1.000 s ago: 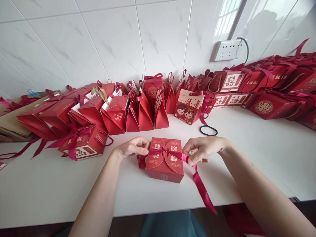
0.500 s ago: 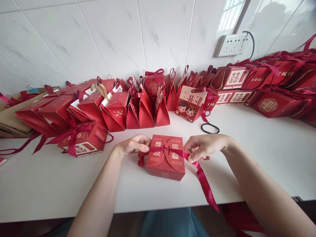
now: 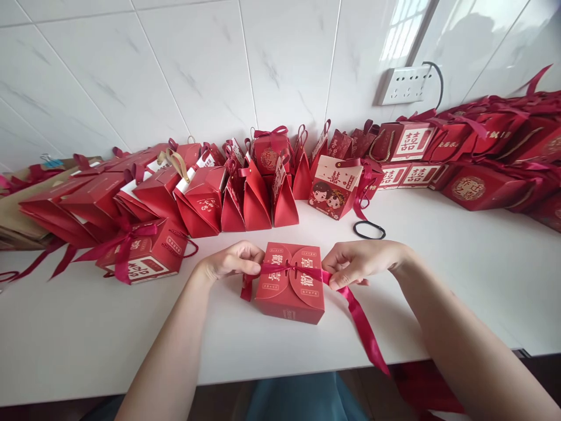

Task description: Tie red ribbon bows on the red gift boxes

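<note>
A red gift box (image 3: 289, 298) with pale lettering and overlapping curved flaps sits on the white table. Across its top runs a dark red ribbon (image 3: 366, 333), crossing through slots at the centre. At the box's left edge, my left hand (image 3: 234, 259) pinches the ribbon between thumb and fingers, and a short end hangs below it. My right hand (image 3: 357, 262) is closed on the ribbon at the right edge. From there the long end drapes over the table's front edge.
Rows of red boxes (image 3: 258, 202) line the tiled wall. A bow-tied box (image 3: 173, 248) lies at the left, a box with cartoon figures (image 3: 333, 196) behind. A black elastic loop (image 3: 369, 230) rests on the white table (image 3: 464, 280). A socket strip (image 3: 405, 85) is on the wall.
The view has shifted slightly, moving the scene a little left. Both hands keep their hold on the ribbon, which looks straighter and tighter across the box top.
</note>
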A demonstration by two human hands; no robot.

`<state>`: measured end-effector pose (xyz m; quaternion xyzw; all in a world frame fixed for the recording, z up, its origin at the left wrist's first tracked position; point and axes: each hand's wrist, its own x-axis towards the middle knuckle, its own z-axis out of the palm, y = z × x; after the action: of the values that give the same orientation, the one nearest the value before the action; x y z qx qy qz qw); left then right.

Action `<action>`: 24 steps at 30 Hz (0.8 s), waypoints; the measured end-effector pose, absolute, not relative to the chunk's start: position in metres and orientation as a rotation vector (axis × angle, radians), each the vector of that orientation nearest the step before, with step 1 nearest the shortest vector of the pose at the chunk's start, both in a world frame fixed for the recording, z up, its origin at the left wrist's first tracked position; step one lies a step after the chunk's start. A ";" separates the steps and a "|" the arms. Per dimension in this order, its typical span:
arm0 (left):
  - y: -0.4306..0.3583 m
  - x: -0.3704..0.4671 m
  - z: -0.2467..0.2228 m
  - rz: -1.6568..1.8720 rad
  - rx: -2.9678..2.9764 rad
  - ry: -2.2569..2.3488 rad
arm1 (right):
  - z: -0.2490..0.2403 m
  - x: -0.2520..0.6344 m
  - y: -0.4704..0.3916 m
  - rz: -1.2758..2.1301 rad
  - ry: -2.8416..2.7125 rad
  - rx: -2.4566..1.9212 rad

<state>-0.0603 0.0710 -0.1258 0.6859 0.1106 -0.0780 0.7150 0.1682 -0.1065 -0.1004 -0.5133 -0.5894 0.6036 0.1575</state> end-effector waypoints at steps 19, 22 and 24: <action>0.063 -0.055 -0.121 -0.244 1.601 0.220 | -0.100 0.151 -0.110 0.935 -1.428 -0.977; 0.061 -0.054 -0.121 -0.255 1.616 0.229 | -0.103 0.136 -0.109 0.905 -1.362 -0.998; 0.062 -0.055 -0.120 -0.261 1.621 0.237 | -0.105 0.128 -0.107 0.882 -1.336 -1.034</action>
<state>-0.0549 0.0616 -0.1202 0.7206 0.1055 -0.1162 0.6754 0.1276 -0.1073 -0.1055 -0.4423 -0.5714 0.3771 0.5794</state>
